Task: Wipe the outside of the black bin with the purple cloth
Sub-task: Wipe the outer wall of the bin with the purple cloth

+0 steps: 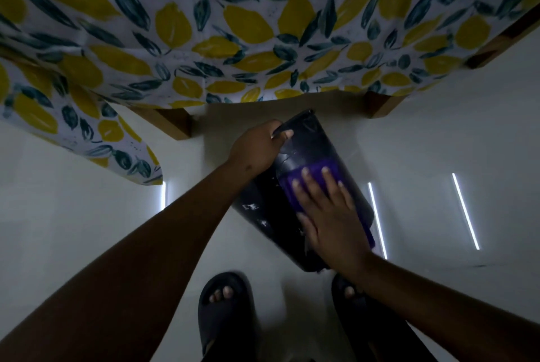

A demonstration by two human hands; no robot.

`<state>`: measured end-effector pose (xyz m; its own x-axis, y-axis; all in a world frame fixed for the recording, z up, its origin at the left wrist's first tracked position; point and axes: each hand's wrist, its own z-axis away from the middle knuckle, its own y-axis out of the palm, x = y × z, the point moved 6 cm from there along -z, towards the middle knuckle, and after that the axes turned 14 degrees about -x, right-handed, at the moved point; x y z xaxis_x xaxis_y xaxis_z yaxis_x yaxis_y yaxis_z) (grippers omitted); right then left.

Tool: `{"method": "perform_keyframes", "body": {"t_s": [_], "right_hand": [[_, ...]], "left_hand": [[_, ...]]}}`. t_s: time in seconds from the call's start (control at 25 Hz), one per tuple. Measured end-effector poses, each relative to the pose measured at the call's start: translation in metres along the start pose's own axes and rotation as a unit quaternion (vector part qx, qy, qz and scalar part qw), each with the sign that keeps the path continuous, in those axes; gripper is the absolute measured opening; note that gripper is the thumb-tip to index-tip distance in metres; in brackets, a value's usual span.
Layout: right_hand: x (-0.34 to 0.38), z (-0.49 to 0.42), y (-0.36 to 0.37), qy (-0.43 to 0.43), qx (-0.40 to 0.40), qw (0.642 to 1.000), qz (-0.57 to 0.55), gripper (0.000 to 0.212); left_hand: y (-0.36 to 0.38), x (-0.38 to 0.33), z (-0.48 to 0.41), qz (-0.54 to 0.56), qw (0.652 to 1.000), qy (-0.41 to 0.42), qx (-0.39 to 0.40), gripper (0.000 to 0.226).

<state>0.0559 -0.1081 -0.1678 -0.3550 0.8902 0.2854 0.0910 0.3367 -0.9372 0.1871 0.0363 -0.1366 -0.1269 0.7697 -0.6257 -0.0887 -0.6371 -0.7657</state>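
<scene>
Below the table (175, 125), whose wooden legs show under a hanging tablecloth (204, 25) printed with yellow lemons and dark green leaves, a person stands on a pale glossy floor (73, 201) in dim light. Farthest left, a corner of that tablecloth droops low toward the floor. Moving right, the left forearm reaches up from the lower left, and the left hand (257, 145) is closed around the rim of the black bin (309, 142), thumb on the outside and the other fingers hidden over the edge. The bin is tilted, its open end pointing away toward the table and its base toward the person's feet; whether the base touches the floor cannot be told. White smears and flecks mark the bin's left side. Just right of that grip, the right hand (327, 212) lies flat on the bin's upper outer wall with fingers spread, pressing the purple cloth (312, 171) against it; the cloth shows beyond the fingertips and along the hand's right edge. Beneath the bin, two feet in dark slippers (225, 312) stand on the floor, the right one partly hidden by the right arm. Farther right, thin bright streaks of reflected light (464, 209) run across the floor.
</scene>
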Motion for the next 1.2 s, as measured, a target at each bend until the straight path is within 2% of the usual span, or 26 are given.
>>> {"method": "perform_keyframes", "body": {"t_s": [0.08, 0.12, 0.2, 0.24, 0.28, 0.32, 0.44, 0.52, 0.6, 0.76, 0.8, 0.88, 0.96, 1.0, 1.04, 1.16, 1.2], "right_hand": [[0.0, 0.006, 0.001, -0.071, -0.001, 0.997, 0.016, 0.057], [-0.007, -0.003, -0.003, -0.06, -0.014, 0.998, 0.019, 0.056], [-0.032, -0.029, -0.011, 0.057, -0.046, 0.997, -0.022, 0.053], [-0.045, -0.035, -0.012, 0.123, -0.051, 0.99, -0.054, 0.053], [-0.049, -0.035, -0.012, 0.152, -0.052, 0.985, -0.064, 0.053], [-0.045, -0.029, -0.01, 0.137, -0.055, 0.988, -0.043, 0.054], [-0.005, -0.009, -0.004, -0.056, -0.016, 0.998, 0.02, 0.057], [0.01, -0.021, -0.002, -0.119, -0.009, 0.993, 0.025, 0.056], [0.014, -0.05, -0.001, -0.11, -0.014, 0.994, 0.012, 0.054], [-0.018, -0.052, -0.002, 0.043, -0.035, 0.997, -0.048, 0.053], [-0.018, -0.036, -0.002, 0.031, -0.028, 0.999, -0.027, 0.053], [0.0, -0.003, -0.001, -0.085, -0.001, 0.996, 0.02, 0.057], [0.01, 0.003, 0.003, -0.157, 0.017, 0.987, 0.041, 0.059], [0.01, -0.01, 0.003, -0.153, 0.014, 0.988, 0.035, 0.058], [0.006, -0.028, 0.001, -0.111, 0.005, 0.994, 0.018, 0.056], [-0.026, -0.059, -0.006, 0.086, -0.021, 0.993, -0.082, 0.054], [-0.031, -0.053, -0.006, 0.109, -0.024, 0.99, -0.09, 0.055]], "left_hand": [[-0.003, -0.002, 0.003, 0.02, 1.0, -0.015, 0.011, 0.035], [-0.007, 0.0, 0.006, 0.049, 0.998, -0.02, 0.019, 0.035], [-0.016, 0.015, 0.02, 0.077, 0.997, -0.005, 0.028, 0.034], [-0.019, 0.025, 0.031, 0.061, 0.998, 0.003, 0.022, 0.033], [-0.022, 0.034, 0.042, 0.036, 0.999, 0.003, 0.007, 0.032], [-0.023, 0.041, 0.049, 0.017, 1.0, -0.009, -0.01, 0.031], [-0.019, 0.04, 0.046, 0.014, 1.0, -0.017, -0.021, 0.028], [-0.02, 0.035, 0.039, 0.037, 0.999, -0.009, -0.015, 0.023], [-0.024, 0.035, 0.036, 0.057, 0.998, -0.004, -0.031, 0.024], [-0.024, 0.034, 0.03, 0.033, 0.998, -0.011, -0.045, 0.03], [-0.023, 0.032, 0.029, 0.026, 0.999, -0.01, -0.047, 0.03], [-0.024, 0.028, 0.027, 0.012, 0.999, 0.005, -0.047, 0.028], [-0.023, 0.027, 0.027, 0.016, 0.999, 0.015, -0.043, 0.028], [-0.024, 0.028, 0.027, 0.021, 0.999, 0.013, -0.042, 0.028], [-0.023, 0.028, 0.028, 0.025, 0.999, 0.008, -0.041, 0.027], [-0.021, 0.028, 0.026, 0.019, 0.999, -0.001, -0.047, 0.031], [-0.021, 0.026, 0.025, 0.006, 0.999, 0.001, -0.047, 0.032]]}}
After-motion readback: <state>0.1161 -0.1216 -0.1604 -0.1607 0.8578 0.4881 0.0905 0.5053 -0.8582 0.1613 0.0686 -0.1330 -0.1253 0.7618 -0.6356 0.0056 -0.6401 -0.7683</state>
